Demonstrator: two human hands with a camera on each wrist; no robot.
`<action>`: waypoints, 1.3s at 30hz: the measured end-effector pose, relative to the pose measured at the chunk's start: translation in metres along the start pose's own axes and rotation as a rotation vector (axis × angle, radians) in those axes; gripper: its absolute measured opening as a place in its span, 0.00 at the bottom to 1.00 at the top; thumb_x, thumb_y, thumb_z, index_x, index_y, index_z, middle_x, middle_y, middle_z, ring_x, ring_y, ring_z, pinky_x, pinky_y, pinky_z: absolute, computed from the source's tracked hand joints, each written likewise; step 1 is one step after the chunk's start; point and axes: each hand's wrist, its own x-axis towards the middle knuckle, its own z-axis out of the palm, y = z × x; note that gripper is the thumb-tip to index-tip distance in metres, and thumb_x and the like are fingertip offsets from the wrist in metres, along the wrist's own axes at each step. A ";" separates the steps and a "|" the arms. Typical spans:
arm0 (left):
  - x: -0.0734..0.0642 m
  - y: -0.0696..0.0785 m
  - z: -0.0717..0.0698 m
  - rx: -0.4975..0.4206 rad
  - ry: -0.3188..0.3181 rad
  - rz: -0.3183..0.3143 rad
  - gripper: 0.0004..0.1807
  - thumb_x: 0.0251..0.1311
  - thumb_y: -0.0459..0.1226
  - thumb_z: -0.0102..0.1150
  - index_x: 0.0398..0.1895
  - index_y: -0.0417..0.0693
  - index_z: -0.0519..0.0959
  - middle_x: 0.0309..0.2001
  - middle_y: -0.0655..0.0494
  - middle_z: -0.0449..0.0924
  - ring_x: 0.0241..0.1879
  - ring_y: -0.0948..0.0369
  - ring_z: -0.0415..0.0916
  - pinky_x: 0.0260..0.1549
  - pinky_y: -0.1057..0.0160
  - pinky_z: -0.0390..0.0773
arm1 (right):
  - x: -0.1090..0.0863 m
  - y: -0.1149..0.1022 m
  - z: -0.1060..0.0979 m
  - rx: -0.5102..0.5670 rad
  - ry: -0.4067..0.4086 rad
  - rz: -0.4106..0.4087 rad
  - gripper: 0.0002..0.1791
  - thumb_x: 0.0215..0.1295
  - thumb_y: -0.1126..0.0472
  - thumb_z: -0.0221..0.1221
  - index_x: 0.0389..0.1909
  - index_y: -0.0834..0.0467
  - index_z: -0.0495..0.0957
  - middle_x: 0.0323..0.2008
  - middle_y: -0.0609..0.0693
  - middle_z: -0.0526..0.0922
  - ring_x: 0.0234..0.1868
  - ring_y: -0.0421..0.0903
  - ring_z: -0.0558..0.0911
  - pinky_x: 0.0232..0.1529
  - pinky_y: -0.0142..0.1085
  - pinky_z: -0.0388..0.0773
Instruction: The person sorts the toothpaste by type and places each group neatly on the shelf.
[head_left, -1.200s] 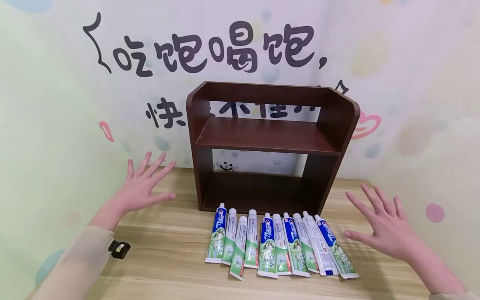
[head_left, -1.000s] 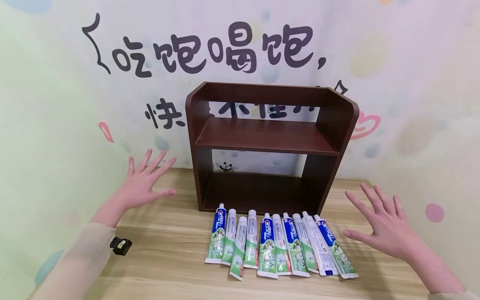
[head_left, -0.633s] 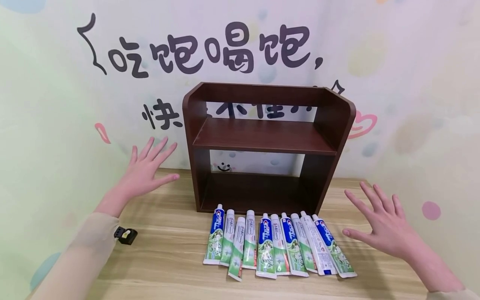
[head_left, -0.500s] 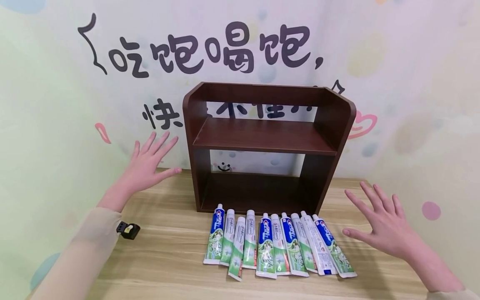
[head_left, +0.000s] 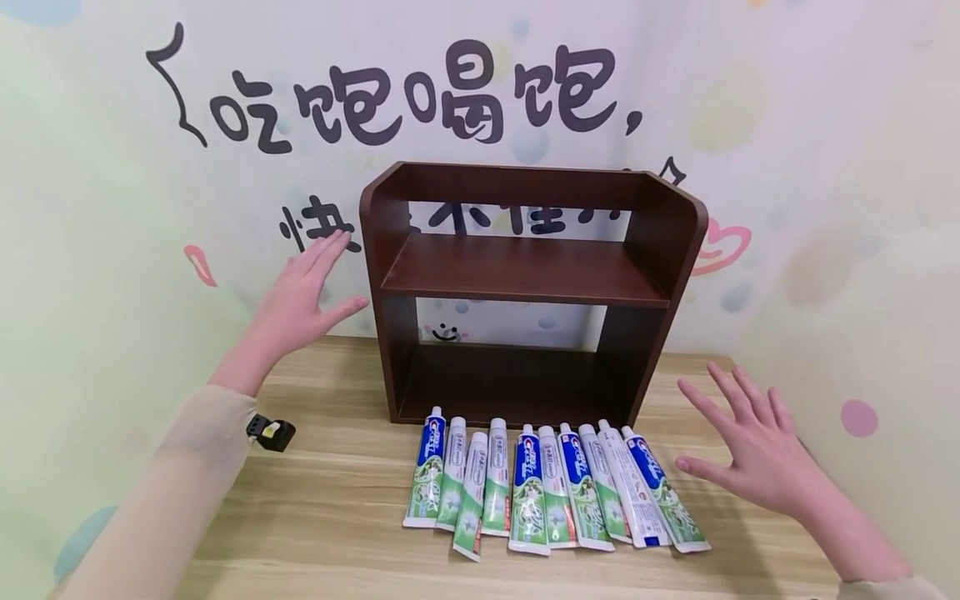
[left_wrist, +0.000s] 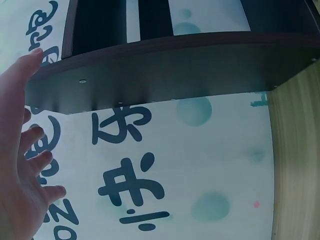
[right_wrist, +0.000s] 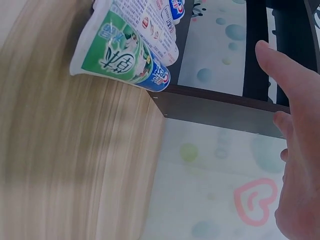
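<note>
My left hand is raised beside the upper left side of a dark brown two-tier shelf, fingers extended and thumb pointing toward the side panel. It holds nothing; whether the thumb touches the panel I cannot tell. In the left wrist view, the hand appears near the shelf's side panel. Over the table's right part, my right hand has its fingers spread, apart from everything. Nearest to it is the rightmost Crest toothpaste tube, one of several blue-green and white-green tubes in a row before the shelf.
The shelf stands on a light wood-grain table near the back wall. Printed wall covering with dark lettering rises behind and at both sides. A black device is strapped at my left wrist. One tube lies back side up.
My left hand has risen and moved slightly right along the shelf's left side, its fingers closer together. My right hand stays nearly in place. The view has shifted slightly; tubes and shelf are unchanged.
</note>
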 end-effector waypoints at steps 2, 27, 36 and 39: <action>0.003 0.000 0.000 -0.034 0.024 0.009 0.48 0.60 0.49 0.65 0.79 0.52 0.51 0.78 0.48 0.53 0.77 0.45 0.50 0.73 0.36 0.52 | 0.000 -0.001 0.001 0.001 0.002 -0.002 0.55 0.51 0.33 0.66 0.78 0.41 0.52 0.80 0.57 0.41 0.80 0.61 0.36 0.73 0.63 0.20; 0.039 0.012 0.001 -0.350 0.115 0.025 0.57 0.55 0.37 0.71 0.80 0.64 0.43 0.80 0.55 0.47 0.72 0.42 0.62 0.64 0.38 0.69 | -0.001 -0.010 0.019 0.027 0.029 -0.062 0.52 0.53 0.37 0.66 0.77 0.44 0.54 0.80 0.56 0.43 0.80 0.61 0.40 0.75 0.57 0.18; 0.054 0.013 -0.004 -0.445 0.153 0.047 0.51 0.55 0.34 0.70 0.78 0.64 0.52 0.80 0.58 0.49 0.70 0.45 0.66 0.64 0.41 0.71 | -0.001 -0.013 0.021 0.049 0.018 -0.047 0.51 0.54 0.37 0.66 0.77 0.43 0.54 0.79 0.58 0.45 0.80 0.62 0.41 0.76 0.57 0.19; 0.059 0.014 -0.006 -0.458 0.155 0.064 0.47 0.56 0.33 0.69 0.77 0.61 0.56 0.80 0.60 0.50 0.70 0.45 0.66 0.62 0.41 0.73 | -0.002 -0.013 0.022 0.056 0.008 -0.042 0.51 0.55 0.38 0.66 0.77 0.43 0.53 0.80 0.57 0.44 0.80 0.62 0.41 0.76 0.57 0.19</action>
